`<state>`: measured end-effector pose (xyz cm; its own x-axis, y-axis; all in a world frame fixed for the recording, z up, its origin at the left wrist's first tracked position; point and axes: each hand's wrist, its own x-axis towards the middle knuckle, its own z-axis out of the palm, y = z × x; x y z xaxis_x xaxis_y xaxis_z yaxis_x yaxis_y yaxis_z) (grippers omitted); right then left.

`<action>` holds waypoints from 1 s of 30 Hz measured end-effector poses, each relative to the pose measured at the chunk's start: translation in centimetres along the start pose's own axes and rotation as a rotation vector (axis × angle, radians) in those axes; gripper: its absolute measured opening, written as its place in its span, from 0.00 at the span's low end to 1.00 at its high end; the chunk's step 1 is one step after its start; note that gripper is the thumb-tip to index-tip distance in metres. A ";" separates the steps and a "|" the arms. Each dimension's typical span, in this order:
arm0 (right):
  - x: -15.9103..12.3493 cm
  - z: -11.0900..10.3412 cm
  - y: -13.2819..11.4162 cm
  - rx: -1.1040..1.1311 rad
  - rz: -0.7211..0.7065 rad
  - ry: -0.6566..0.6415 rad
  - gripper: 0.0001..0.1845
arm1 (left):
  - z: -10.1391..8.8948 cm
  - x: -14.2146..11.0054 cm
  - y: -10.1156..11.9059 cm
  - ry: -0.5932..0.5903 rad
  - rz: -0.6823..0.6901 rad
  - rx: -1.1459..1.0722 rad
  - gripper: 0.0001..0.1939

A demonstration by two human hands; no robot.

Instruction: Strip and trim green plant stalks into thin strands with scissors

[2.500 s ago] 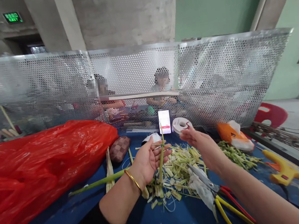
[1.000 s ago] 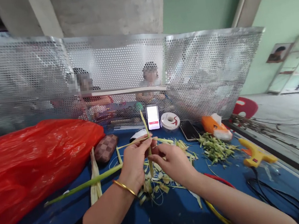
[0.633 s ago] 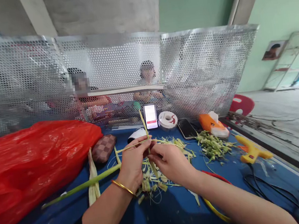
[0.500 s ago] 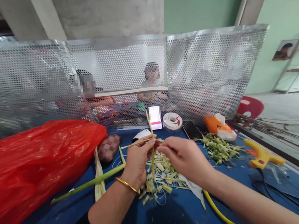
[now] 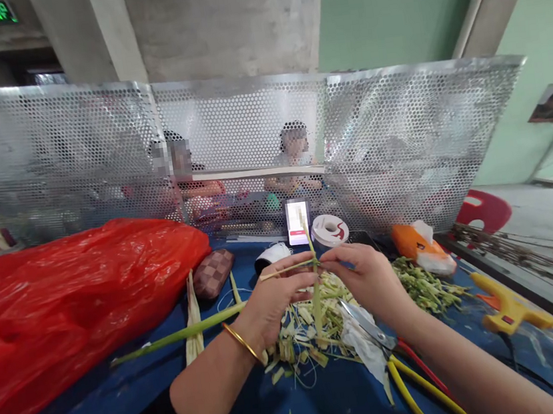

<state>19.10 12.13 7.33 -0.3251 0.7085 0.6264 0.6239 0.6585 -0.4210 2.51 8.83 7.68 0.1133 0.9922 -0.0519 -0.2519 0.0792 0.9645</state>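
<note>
My left hand (image 5: 278, 301), with a gold bangle on the wrist, pinches narrow green plant strips, its fingers closed. One upright leaf strip (image 5: 318, 309) runs down below the fingers and up past them, crossed by a thinner strip (image 5: 284, 271) lying along the left fingers. At the crossing, the fingertips of my right hand (image 5: 371, 279) are closed on the same strips. Exactly how they are folded there is too small to tell. Beneath both hands lies a heap of pale cut leaf scraps (image 5: 297, 339). Shears (image 5: 384, 341) with red and yellow handles rest beside my right forearm.
On the left lie a red plastic bag (image 5: 78, 312), a checkered pouch (image 5: 214, 273) and a long green stalk (image 5: 186, 332). A lit phone (image 5: 299, 231), ribbon spool (image 5: 330, 230), tissue pack (image 5: 423, 249) and yellow glue gun (image 5: 513, 305) stand beyond or rightward. A perforated metal screen (image 5: 246, 120) closes the back; people sit behind it.
The view has turned slightly left, so everything sits further right. My right fingertips have come onto the strips' crossing, and the shears' blades now show below that hand.
</note>
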 end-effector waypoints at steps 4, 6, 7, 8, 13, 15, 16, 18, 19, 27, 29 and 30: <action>0.6 -1.4 1.1 -0.054 -0.069 0.000 0.08 | -2.1 0.2 1.6 -0.239 -0.081 0.033 0.25; 0.8 -2.0 1.4 -0.063 -0.090 -0.025 0.08 | -3.2 0.4 2.4 -0.334 -0.086 -0.016 0.27; 0.9 -2.2 1.4 -0.065 -0.104 -0.035 0.08 | -3.7 0.5 2.7 -0.357 -0.096 -0.046 0.30; 0.9 -2.3 1.3 -0.067 -0.119 -0.042 0.08 | -4.0 0.6 2.9 -0.375 -0.122 -0.066 0.32; 0.7 -2.3 0.3 -0.101 -0.204 -0.063 0.08 | -3.0 0.5 2.2 -0.223 -0.161 0.059 0.23; 0.6 -1.9 -0.2 -0.123 -0.248 -0.095 0.10 | -2.0 0.3 1.5 -0.172 -0.108 0.106 0.20; 0.5 -1.7 -0.4 -0.135 -0.266 -0.108 0.10 | -1.6 0.2 1.2 -0.169 -0.097 0.136 0.19; 0.3 -1.2 -0.6 -0.162 -0.287 -0.129 0.11 | -0.9 0.1 0.7 -0.126 -0.042 0.160 0.18; 0.3 -1.0 -0.7 -0.172 -0.289 -0.135 0.11 | -0.7 0.1 0.5 -0.101 -0.015 0.168 0.18; 0.3 -1.1 -0.4 -0.235 -0.291 -0.112 0.09 | -0.8 0.5 0.0 -0.001 0.056 0.219 0.08; 0.3 -1.2 -0.3 -0.249 -0.303 -0.110 0.11 | -0.8 0.6 -0.3 -0.010 0.059 0.218 0.06; 0.3 -1.2 -0.3 -0.250 -0.307 -0.106 0.11 | -0.8 0.7 -0.4 -0.021 0.055 0.218 0.06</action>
<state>19.66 11.81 8.42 -0.5866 0.5196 0.6212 0.6358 0.7706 -0.0441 1.94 9.55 7.02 0.1255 0.9921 0.0058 -0.0454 -0.0001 0.9990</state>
